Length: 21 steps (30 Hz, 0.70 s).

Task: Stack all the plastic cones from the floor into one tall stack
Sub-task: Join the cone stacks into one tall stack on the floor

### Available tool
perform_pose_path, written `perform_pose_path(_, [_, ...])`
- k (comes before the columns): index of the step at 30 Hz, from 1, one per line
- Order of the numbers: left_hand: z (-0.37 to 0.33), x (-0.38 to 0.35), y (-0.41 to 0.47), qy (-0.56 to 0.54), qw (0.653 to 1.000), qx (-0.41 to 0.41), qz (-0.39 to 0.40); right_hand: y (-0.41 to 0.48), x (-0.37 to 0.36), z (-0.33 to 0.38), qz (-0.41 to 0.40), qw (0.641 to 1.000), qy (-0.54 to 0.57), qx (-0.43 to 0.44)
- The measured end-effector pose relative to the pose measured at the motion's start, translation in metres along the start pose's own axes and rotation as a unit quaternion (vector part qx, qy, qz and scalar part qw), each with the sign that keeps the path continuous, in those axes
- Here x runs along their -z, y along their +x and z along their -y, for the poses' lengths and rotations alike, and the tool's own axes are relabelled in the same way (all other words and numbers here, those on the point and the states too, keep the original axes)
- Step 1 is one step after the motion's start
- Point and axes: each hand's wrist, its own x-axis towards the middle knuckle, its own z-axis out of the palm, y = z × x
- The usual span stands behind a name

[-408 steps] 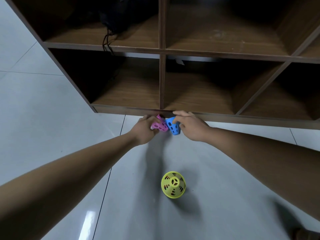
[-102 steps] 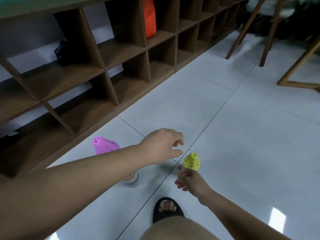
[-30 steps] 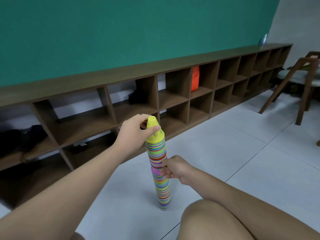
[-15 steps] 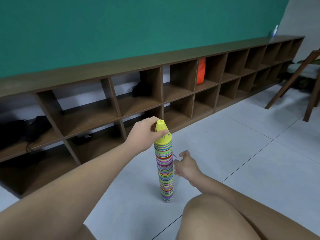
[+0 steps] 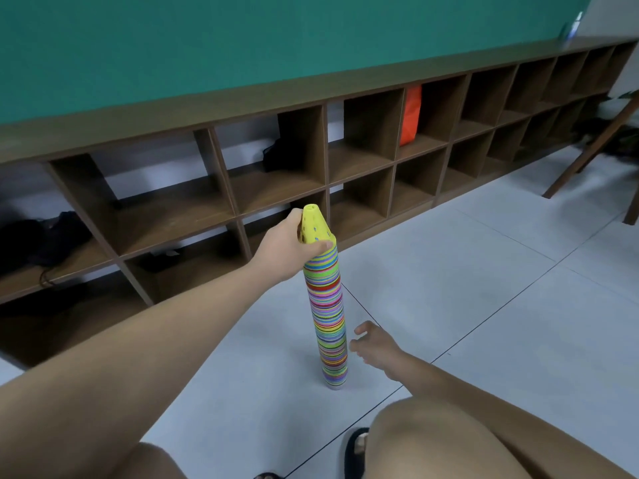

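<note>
A tall stack of plastic cones [image 5: 330, 312], banded in many colours, is seen standing upright on the floor [image 5: 484, 288], its base set just beside a dark joint line between the pale grey tiles. The stack is topped by a yellow cone [image 5: 315, 227] pierced with small holes. This top cone is grasped at its lower rim by the left hand [image 5: 290, 248]: the thumb is laid across the front of the rim and the fingers are wrapped round the far side. The right hand [image 5: 377, 347] is held low, just beside the lower part of the stack on its right; its fingers are released and loosely spread, nothing is held in it, and a narrow gap to the stack can be made out.

A bare knee and a foot in a dark sandal [image 5: 356, 447] are seen at the bottom edge.

Behind the stack a long, low wooden shelf unit [image 5: 359, 160] with two rows of open compartments is set against a green wall [image 5: 276, 36]. An orange item [image 5: 410, 115] is lodged upright in one upper compartment, and dark items [image 5: 41, 236] are lying in compartments at the far left. Slanted wooden furniture legs [image 5: 587, 146] are visible at the right edge.
</note>
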Motion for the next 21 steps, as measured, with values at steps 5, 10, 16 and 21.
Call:
perform_pose_path(5, [0.021, -0.003, 0.031, -0.096, 0.993, 0.063, -0.001, 0.034, -0.025, -0.031, 0.028, 0.997, -0.068, -0.008])
perform_pose_path(10, [0.056, -0.001, 0.069, -0.156, 0.981, 0.113, -0.022, 0.066, -0.057, -0.051, 0.031, 0.996, -0.082, 0.002])
perform_pose_path(16, [0.094, -0.005, 0.101, -0.231, 0.961, 0.149, -0.039, 0.104, -0.081, -0.069, 0.010, 0.998, -0.061, -0.008])
perform_pose_path(21, [0.109, -0.009, 0.115, -0.264, 0.951, 0.157, -0.043, 0.122, -0.085, -0.079, 0.024, 0.997, -0.076, -0.025])
